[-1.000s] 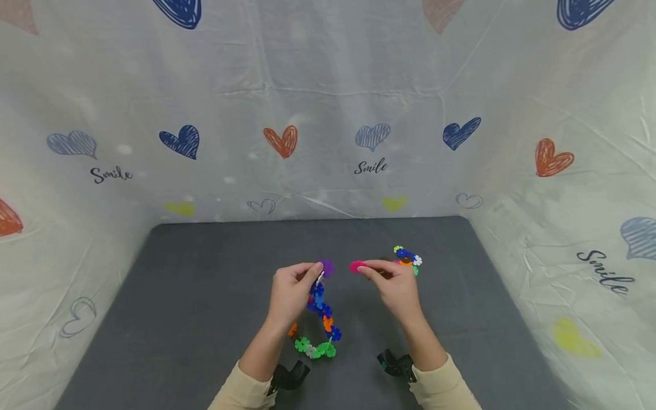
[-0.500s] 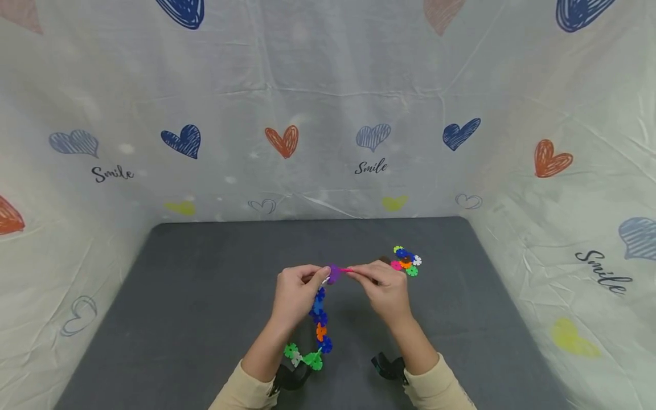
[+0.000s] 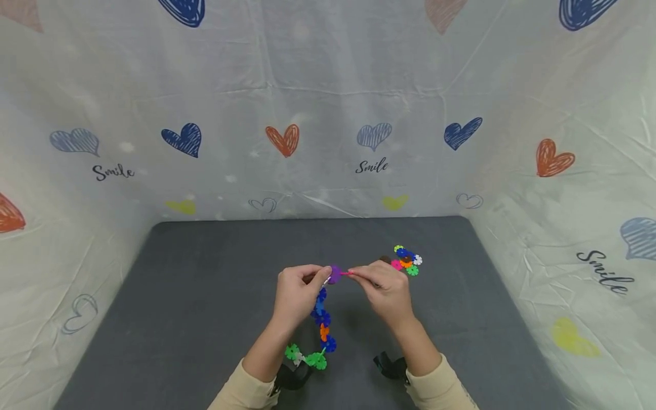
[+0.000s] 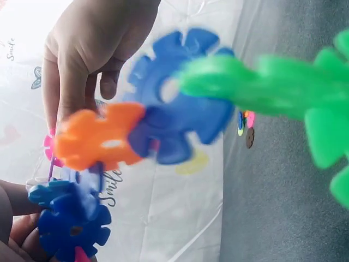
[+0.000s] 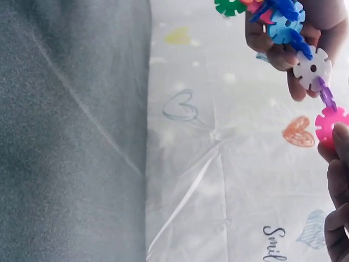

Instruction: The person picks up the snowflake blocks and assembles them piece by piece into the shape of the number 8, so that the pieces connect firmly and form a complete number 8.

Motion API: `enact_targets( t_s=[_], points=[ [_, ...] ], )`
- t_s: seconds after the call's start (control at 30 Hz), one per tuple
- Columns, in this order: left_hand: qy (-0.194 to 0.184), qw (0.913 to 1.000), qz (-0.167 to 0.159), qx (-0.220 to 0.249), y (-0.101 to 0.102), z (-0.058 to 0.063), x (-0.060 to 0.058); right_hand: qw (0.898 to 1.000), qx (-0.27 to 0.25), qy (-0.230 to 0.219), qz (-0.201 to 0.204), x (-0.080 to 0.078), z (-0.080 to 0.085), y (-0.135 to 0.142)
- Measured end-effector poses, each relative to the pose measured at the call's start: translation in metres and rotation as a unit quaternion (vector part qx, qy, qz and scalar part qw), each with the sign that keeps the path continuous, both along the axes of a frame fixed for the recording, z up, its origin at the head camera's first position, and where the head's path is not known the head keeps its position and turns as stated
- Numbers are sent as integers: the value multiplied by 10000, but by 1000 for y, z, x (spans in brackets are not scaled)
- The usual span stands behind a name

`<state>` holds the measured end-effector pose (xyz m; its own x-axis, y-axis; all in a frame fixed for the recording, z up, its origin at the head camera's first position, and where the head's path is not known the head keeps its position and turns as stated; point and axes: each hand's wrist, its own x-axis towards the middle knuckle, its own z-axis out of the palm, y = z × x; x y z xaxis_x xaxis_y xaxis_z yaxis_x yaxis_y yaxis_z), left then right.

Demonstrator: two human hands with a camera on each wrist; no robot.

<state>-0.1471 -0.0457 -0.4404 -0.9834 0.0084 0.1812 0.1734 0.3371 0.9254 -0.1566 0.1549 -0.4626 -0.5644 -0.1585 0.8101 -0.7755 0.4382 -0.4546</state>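
In the head view my left hand (image 3: 294, 296) pinches the upper end of a chain of notched, flower-shaped snowflake discs, close to a purple disc (image 3: 335, 274). My right hand (image 3: 388, 291) pinches a pink disc (image 5: 327, 121) between thumb and finger. Its edge meets the purple disc, which joins a white disc (image 5: 312, 68) in the right wrist view. Blue discs (image 3: 320, 307), an orange disc (image 4: 101, 139) and green discs (image 3: 316, 360) hang below my left hand. The left forearm hides part of the chain.
A small pile of loose colourful discs (image 3: 406, 262) lies on the dark grey table (image 3: 220, 273) beyond my right hand. Black wrist straps (image 3: 392, 366) sit at both wrists. A white cloth (image 3: 318, 68) printed with hearts surrounds the table's back and sides.
My right hand has moved left and brought the pink disc, now seen edge-on, against the purple one. The left hand has shifted slightly right, and the chain hangs straighter.
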Motion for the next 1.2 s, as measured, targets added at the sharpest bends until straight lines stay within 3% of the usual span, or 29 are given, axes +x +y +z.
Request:
enact_targets(
  t_s=[0.2, 0.3, 0.4, 0.67, 0.8, 0.97, 1.1, 1.2],
  points=[
    [175, 9998, 1, -96, 4, -1, 0, 9964, 355, 764, -94, -3, 2, -1],
    [184, 9998, -52, -21, 5, -3, 0, 9954, 353, 887, -74, -4, 2, -2],
    [72, 9995, -232, 199, 4, -4, -1, 9984, 128, 553, 61, -5, 1, -3],
    [-566, 9898, -1178, 568, 3, -7, -3, 9981, -363, -385, 330, -6, -2, 2],
    [-559, 9902, -1097, 656, 3, -8, -3, 9930, -439, -1080, 180, -6, -8, 9],
    [-714, 9924, -540, 845, 0, -8, -4, 9715, -850, -2170, -438, -13, -24, 29],
    [-780, 9922, -330, 919, -5, -8, -6, 9394, -1103, -3007, -1222, -24, -43, 57],
    [-890, 9902, -225, 1054, -7, -8, -8, 9128, -896, -3498, -1905, -30, -60, 79]
  ],
)
